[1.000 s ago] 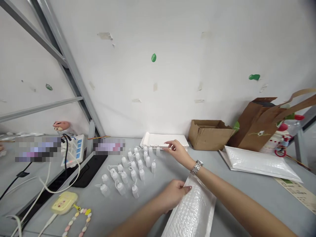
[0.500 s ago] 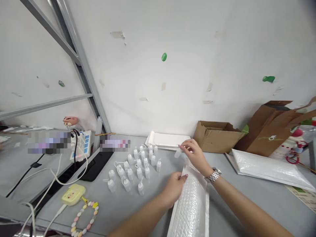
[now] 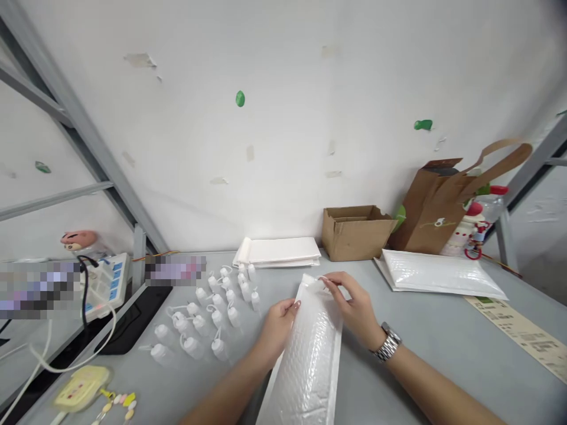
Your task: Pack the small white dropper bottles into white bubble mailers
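Note:
A white bubble mailer (image 3: 308, 360) lies lengthwise before me, its open end pointing away. My left hand (image 3: 277, 330) grips the mailer's left edge near that end, thumb on top. Over the opening, my right hand (image 3: 354, 310) is closed in a pinch on a small translucent squeeze bottle (image 3: 313, 284), which is hard to make out against the white mailer. To the left of my hands, several small white squeeze bottles (image 3: 217, 319) with tethered caps stand in loose rows on the grey table (image 3: 381, 378).
Flat white mailers (image 3: 281, 251) lie by the wall, beside an open cardboard box (image 3: 357, 236). Farther right are a brown paper bag (image 3: 420, 212) and a puffy mailer (image 3: 438, 274). At left are a power strip (image 3: 113, 283), cables and a yellow case (image 3: 82, 389).
My right hand has brought the small bottle from beyond the mailer to its open end. The left hand still holds the mailer's edge. The view has turned to the right.

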The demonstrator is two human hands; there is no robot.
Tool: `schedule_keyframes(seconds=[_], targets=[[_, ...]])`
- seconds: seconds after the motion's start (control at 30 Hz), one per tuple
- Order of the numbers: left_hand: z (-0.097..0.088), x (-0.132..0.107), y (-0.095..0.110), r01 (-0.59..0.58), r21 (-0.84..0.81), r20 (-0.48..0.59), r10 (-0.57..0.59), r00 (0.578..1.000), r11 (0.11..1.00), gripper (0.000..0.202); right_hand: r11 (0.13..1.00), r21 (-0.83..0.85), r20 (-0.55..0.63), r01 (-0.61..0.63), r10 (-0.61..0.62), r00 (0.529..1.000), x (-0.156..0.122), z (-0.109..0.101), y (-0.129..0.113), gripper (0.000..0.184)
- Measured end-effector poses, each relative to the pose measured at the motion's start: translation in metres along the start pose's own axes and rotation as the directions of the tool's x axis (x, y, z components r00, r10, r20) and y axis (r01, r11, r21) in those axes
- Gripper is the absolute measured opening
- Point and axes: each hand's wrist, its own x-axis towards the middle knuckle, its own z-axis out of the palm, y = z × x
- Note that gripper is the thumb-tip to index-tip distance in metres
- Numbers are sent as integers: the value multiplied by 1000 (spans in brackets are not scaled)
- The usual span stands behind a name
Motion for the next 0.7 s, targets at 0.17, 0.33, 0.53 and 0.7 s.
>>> schedule_keyframes(seconds=[0.17,0.33,0.53,0.7], targets=[[1,-2,1,3,3,-5,-2,1000,1000,46,941,155,75,-300,292,953,4,2,0,24],[-1,-1,2,-13,14,-21,14,1000,1000,45,791,328,231,-517,464,855,5,7,-2,28],[0,-4,5,-17,10,-29,18,999,1000,38,857,229,247,-462,408,879,-5,16,-9,17],[3,-3,-5,-20,54,-31,21,999,998,40,900,36,242,-434,414,878,-8,19,1,13]])
